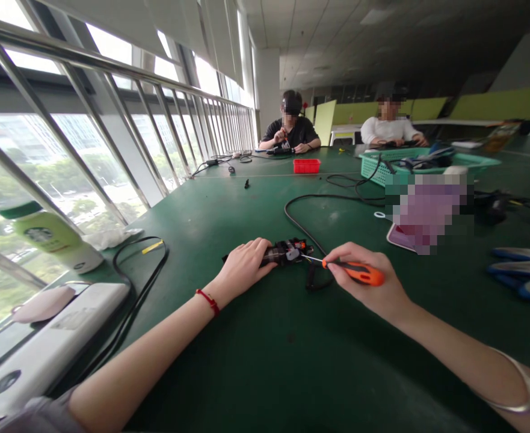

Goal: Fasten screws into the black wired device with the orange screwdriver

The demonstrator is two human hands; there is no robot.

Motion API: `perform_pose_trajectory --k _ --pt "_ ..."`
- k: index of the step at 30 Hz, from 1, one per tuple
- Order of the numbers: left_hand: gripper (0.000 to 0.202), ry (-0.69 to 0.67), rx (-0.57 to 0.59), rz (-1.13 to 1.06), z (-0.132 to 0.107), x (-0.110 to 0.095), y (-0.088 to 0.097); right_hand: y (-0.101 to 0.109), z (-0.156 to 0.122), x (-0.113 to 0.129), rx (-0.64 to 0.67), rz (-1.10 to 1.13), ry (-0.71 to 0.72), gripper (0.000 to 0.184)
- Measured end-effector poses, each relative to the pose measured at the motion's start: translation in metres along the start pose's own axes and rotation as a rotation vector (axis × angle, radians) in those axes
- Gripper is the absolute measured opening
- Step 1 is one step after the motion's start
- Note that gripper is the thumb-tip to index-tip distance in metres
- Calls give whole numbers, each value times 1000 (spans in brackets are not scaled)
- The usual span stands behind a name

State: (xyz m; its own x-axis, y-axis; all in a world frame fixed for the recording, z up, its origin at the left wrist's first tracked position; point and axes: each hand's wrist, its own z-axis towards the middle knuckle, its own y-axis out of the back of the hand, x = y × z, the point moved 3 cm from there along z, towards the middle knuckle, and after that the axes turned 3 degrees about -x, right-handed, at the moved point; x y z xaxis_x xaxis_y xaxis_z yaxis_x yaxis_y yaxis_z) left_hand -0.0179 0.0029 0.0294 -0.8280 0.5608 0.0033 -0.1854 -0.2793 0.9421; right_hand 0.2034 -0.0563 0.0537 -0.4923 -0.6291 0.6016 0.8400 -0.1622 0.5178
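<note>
On the green table (265, 349) lies a black device with its inner parts exposed (287, 251), some of them grey and orange. My left hand (249, 261) is wrapped over its dark body and holds it against the table. In my right hand (373, 282) is a screwdriver (359, 272) with an orange and black handle, gripped between thumb and fingers. Its thin metal shaft points left, and the tip is at the open end of the device. Whether the tip touches a screw is too small to tell. A black cord (301, 225) runs close behind the device.
A teal basket (375, 168) of items and a small red bin (307, 166) stand farther back. Right of me are a blurred-out phone (404, 237) and gloves (524, 270). At left are a bottle (52, 237) and a white case (84, 319). Two people sit across the table.
</note>
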Motion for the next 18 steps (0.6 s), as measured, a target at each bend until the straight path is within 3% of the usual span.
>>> perform_pose_trajectory --k 4,7,11,15,18 --pt "32 154 60 -37 -4 14 6 -17 -5 0 280 -135 171 14" --pt "32 274 138 -14 -7 34 13 -28 -9 -3 439 -216 195 20" --pt "35 472 192 92 -15 68 29 -30 -10 -6 459 -180 169 23" --pt "38 755 158 194 -29 98 51 -31 -11 -11 469 -165 137 24" --pt "36 866 94 250 -38 108 66 -34 -12 -15 484 -176 158 24"
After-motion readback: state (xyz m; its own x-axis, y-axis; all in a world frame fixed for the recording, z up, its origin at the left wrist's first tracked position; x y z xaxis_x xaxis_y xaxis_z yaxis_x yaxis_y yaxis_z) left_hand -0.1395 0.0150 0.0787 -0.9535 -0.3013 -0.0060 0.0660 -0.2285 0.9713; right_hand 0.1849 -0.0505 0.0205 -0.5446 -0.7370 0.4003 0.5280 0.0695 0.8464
